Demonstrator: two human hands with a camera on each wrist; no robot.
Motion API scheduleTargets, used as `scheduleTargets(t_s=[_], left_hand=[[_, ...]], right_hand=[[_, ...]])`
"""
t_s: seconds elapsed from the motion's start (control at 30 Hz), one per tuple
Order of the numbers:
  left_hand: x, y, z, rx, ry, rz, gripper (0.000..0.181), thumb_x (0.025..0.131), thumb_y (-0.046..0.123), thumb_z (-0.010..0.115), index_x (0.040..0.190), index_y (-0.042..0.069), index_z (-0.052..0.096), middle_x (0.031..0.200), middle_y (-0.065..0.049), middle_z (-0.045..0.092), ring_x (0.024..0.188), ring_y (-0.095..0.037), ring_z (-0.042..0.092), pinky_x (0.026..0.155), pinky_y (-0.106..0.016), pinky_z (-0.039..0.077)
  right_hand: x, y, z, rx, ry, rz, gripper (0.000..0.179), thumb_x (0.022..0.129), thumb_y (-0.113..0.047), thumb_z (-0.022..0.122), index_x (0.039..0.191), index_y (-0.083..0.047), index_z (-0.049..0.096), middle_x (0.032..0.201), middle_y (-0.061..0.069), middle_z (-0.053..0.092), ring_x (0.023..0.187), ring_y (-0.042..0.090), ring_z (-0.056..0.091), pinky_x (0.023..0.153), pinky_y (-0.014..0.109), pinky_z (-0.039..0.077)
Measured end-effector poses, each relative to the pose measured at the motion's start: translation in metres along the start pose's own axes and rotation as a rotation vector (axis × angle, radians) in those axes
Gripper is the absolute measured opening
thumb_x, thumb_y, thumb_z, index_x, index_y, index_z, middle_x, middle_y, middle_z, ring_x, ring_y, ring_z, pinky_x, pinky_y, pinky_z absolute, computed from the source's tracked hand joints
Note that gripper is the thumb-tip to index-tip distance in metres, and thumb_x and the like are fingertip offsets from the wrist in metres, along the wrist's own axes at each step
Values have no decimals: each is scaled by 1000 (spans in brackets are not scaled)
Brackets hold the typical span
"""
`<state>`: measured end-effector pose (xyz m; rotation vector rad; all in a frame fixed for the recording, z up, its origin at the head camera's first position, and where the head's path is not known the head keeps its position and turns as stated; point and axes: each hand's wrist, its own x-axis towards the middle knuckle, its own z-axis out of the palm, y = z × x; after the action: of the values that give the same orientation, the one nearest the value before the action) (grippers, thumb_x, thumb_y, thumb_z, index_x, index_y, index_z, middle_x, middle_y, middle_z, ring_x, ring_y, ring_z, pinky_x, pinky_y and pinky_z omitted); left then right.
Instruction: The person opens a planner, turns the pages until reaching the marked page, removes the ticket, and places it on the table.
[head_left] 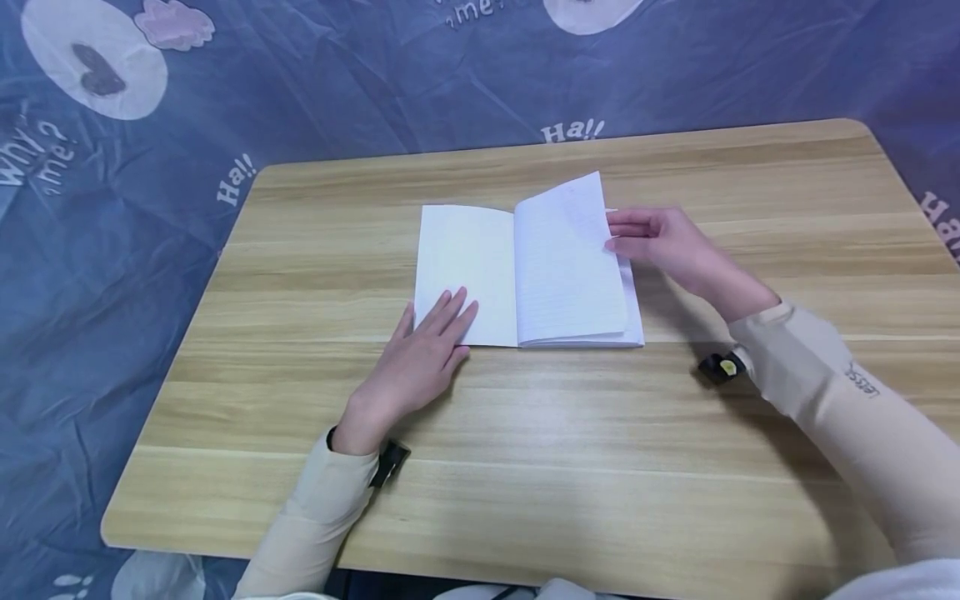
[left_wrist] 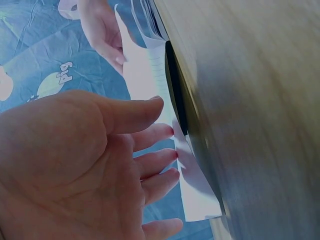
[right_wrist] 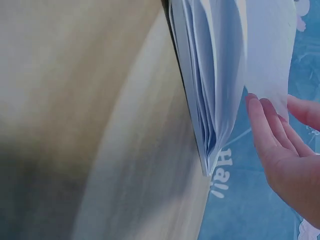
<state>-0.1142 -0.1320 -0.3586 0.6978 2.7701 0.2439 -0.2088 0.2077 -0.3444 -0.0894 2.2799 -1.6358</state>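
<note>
An open notebook [head_left: 465,250] with faintly lined white pages lies on the wooden table. My left hand [head_left: 420,362] rests on the lower left corner of its left page, fingers straight and spread. On the other side, my right hand [head_left: 663,246] pinches the outer edge of a raised page [head_left: 566,267] between thumb and fingers. The right wrist view shows that page [right_wrist: 270,55] standing up from several loosely fanned sheets [right_wrist: 200,75] below. In the left wrist view, the fingertips of my left hand [left_wrist: 105,155] touch the paper.
The wooden table [head_left: 525,467] has rounded corners and extends around the notebook on all sides. Blue printed cloth [head_left: 337,75] hangs behind it and at the left. A small black wrist device [head_left: 390,462] sits on the left sleeve and a similar device [head_left: 722,367] on the right.
</note>
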Motion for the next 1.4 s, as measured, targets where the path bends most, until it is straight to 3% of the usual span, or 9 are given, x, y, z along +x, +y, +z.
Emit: scheduleTargets(t_s=[0.33, 0.53, 0.67, 0.87, 1.13, 1.3, 1.4], left_hand=[[-1, 1, -1, -4, -8, -7, 57, 106, 28, 41, 158, 18, 18, 164, -1, 6, 149, -18, 2, 118, -54, 1], [-3, 1, -1, -7, -12, -9, 58, 106, 28, 41, 158, 19, 17, 164, 0, 5, 149, -17, 1, 118, -54, 0], [-4, 0, -1, -22, -9, -12, 58, 106, 28, 42, 158, 19, 18, 164, 1, 4, 149, -18, 0, 118, -54, 0], [-7, -5, -2, -31, 16, -16, 58, 106, 29, 41, 158, 20, 16, 164, 2, 1, 149, -19, -2, 118, -54, 1], [-10, -15, -8, -7, 60, -51, 58, 107, 31, 39, 159, 19, 17, 164, 2, 1, 149, -20, -4, 117, -56, 2], [-12, -21, -13, 1, 104, -96, 57, 107, 28, 39, 158, 19, 18, 164, 2, 5, 150, -23, -1, 117, -58, 4], [-12, -25, -17, -23, 174, -139, 54, 107, 25, 38, 158, 18, 22, 164, 0, 9, 150, -25, 3, 117, -58, 5]], right_hand=[[-16, -1, 5, 66, -22, -31, 53, 96, -14, 63, 143, 4, 46, 130, 0, 61, 106, -2, 60, 89, 16, 49], [-13, -8, 16, 239, -25, -63, 53, 97, -11, 63, 143, 6, 45, 122, -3, 64, 107, 5, 62, 91, 20, 50], [-9, -15, 25, 312, -57, -112, 53, 97, -12, 63, 143, 4, 45, 132, 6, 60, 112, 11, 61, 94, 23, 49], [-3, -24, 40, 315, -146, -226, 48, 100, -18, 58, 144, 0, 47, 142, 14, 53, 115, 20, 62, 99, 30, 48], [5, -22, 66, 170, -276, -357, 43, 102, -7, 51, 143, 7, 45, 143, 24, 48, 121, 30, 58, 99, 40, 48], [7, -17, 78, 14, -320, -373, 42, 102, -6, 52, 142, 3, 48, 143, 19, 50, 125, 31, 54, 103, 35, 45], [7, -16, 84, -106, -326, -401, 41, 101, -8, 54, 141, 2, 50, 142, 15, 52, 127, 28, 53, 103, 34, 44]])
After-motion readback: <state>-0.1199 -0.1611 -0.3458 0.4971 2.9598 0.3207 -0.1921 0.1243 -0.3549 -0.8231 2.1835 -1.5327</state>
